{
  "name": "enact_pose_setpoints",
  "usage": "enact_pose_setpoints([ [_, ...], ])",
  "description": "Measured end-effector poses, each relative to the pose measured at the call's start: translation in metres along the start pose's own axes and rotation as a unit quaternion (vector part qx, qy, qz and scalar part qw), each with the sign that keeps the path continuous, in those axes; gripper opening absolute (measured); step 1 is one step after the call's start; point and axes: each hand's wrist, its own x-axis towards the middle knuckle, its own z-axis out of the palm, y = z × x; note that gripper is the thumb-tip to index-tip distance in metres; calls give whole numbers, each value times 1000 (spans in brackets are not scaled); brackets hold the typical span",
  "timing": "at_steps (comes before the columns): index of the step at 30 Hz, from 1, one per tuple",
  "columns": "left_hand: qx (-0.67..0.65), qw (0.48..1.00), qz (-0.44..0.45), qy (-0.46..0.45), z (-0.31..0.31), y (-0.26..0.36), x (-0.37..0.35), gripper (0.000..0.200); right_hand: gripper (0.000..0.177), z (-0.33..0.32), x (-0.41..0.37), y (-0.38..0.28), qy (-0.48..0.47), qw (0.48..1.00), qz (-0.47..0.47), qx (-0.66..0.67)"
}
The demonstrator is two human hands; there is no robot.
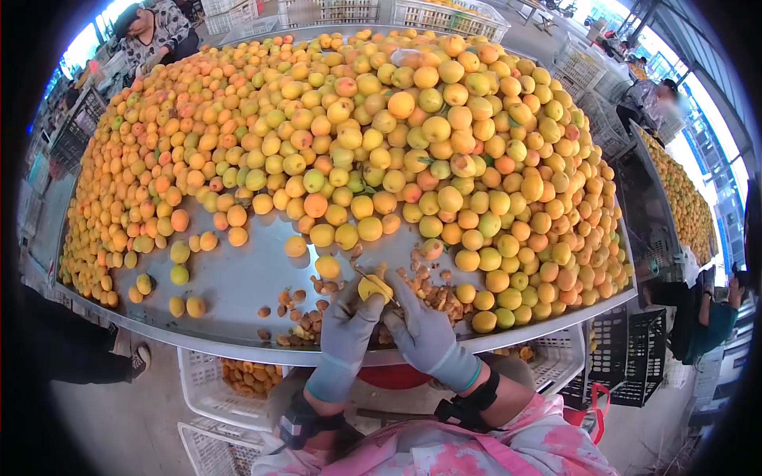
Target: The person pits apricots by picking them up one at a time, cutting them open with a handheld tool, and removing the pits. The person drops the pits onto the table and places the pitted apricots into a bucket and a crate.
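Both of my hands wear grey gloves and meet over the front part of a metal table (230,276). My left hand (348,321) is closed around a yellow fruit (373,287). Beside it, my right hand (417,321) has its fingers closed against the fruit's right side; a thin dark object (367,275) shows at the fruit, and its grip is hidden. Brown pits (305,324) lie left of my hands, with more pits (444,300) to the right. A large heap of orange and yellow fruit (341,135) rises behind them.
Under the table's front edge stand a white crate (202,389) with cut fruit and another white crate (563,357). Black crates (635,349) are at the right. A person (155,36) works at the back left. Another person's leg (71,341) is at the left.
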Motion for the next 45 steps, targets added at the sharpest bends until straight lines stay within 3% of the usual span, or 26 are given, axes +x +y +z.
enact_pose_setpoints([
  [2,-36,997,-63,9,-8,-13,-1,37,66,-1,0,-3,14,1000,-1,27],
  [6,-58,996,-66,-25,-1,4,-3,36,67,-12,1,-6,4,1000,-22,20],
  [8,91,993,-2,-77,-2,14,-4,34,68,-18,0,-4,-47,997,-17,56],
  [9,90,993,-4,-76,-4,18,-3,34,68,-19,-1,-2,-49,997,-15,56],
  [11,319,940,53,-108,-7,23,0,33,69,-22,2,5,-119,992,19,32],
  [15,225,969,44,-95,-6,15,0,36,70,-16,0,5,-66,996,-21,64],
  [17,91,993,11,-71,-3,8,-2,40,70,-19,-1,-1,-67,995,25,72],
  [18,90,993,12,-71,0,5,-3,40,70,-17,-2,-1,-68,995,25,71],
  [21,-2,1000,-11,-25,5,3,-4,39,68,-17,-1,-2,-4,999,-24,39],
  [24,44,996,6,-78,1,12,-3,37,67,-26,0,-6,-47,996,-3,78],
  [26,189,976,58,-90,-2,23,-4,32,67,-23,0,2,-50,995,-37,82],
  [30,323,933,133,-83,-7,28,0,28,66,-19,0,4,-57,995,-28,77],
  [33,316,935,136,-88,-12,26,0,26,67,-21,0,-4,-48,996,-23,67],
  [35,131,983,-9,-130,-13,22,-2,30,67,-25,0,-9,-60,998,-15,24],
  [36,127,982,-12,-138,-10,16,-3,30,67,-24,-1,-8,-55,998,-9,19],
  [38,-112,986,-78,-98,-4,-1,-4,34,68,-21,-3,-4,-40,999,-13,-19],
  [42,-100,982,-144,-75,-8,-6,-4,35,69,-15,-3,0,-8,1000,-25,15],
  [45,-3,992,-80,-99,0,16,-6,35,68,-22,-3,-4,-24,999,-33,-7],
])
